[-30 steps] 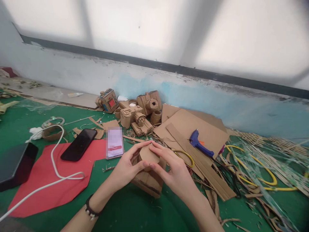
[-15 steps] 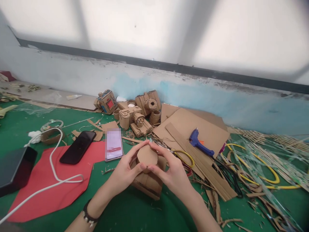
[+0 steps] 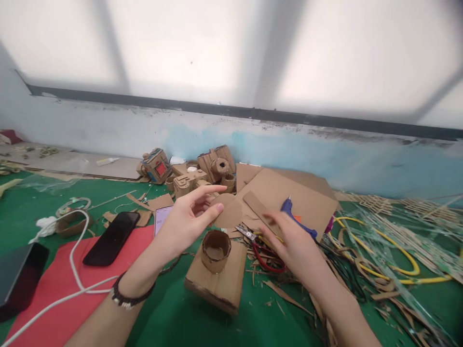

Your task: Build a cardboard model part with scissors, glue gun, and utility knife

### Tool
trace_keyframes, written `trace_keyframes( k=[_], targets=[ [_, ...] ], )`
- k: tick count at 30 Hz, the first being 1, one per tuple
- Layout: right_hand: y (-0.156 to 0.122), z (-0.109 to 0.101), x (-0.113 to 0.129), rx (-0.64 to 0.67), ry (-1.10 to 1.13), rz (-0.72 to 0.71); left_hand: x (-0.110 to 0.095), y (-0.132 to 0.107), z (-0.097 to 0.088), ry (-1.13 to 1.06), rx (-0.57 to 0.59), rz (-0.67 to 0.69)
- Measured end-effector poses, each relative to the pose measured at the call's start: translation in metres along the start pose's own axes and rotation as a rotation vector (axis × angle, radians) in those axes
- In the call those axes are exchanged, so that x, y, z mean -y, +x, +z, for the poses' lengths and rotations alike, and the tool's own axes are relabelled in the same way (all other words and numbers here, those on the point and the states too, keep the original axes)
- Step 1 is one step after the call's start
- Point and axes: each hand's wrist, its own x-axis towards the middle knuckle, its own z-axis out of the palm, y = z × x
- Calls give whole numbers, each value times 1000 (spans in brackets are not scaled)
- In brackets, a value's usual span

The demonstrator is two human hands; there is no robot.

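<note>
On green worktop, by wall: red sheet at left, flat cardboard sheets at back. Cardboard block at centre. Left hand raised above block, thumb and fingers pinching cardboard disc. Right hand open, empty, fingers spread over red-handled scissors; contact unclear. Short cardboard tube upright on block. Blue glue gun just behind right hand.

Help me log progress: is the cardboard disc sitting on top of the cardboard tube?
No, the left hand pinches the cardboard disc clear of the cardboard tube, whose top is open.
</note>
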Motion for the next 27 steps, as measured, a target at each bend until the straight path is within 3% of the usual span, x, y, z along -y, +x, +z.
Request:
trace_keyframes(
  k=[2,3,8,13,17,20,24,27],
  targets=[
    [-8,10,-24,335,-329,58,2,13,1,-17,36,23],
    [-11,15,-30,381,-371,62,2,20,2,-34,52,38],
    [-11,27,-27,463,-447,83,-3,49,8,-157,97,66],
    [-5,34,-20,505,-460,132,-1,60,8,-233,164,18],
    [-9,32,-27,465,-454,165,2,63,0,-260,178,4],
    [-11,19,-44,346,-387,174,5,66,-7,-309,122,-2],
    [-3,-5,-61,18,-39,303,9,70,-13,-371,65,-8],
    [9,-12,-49,-113,249,455,11,72,-11,-408,74,-41]
  ],
)
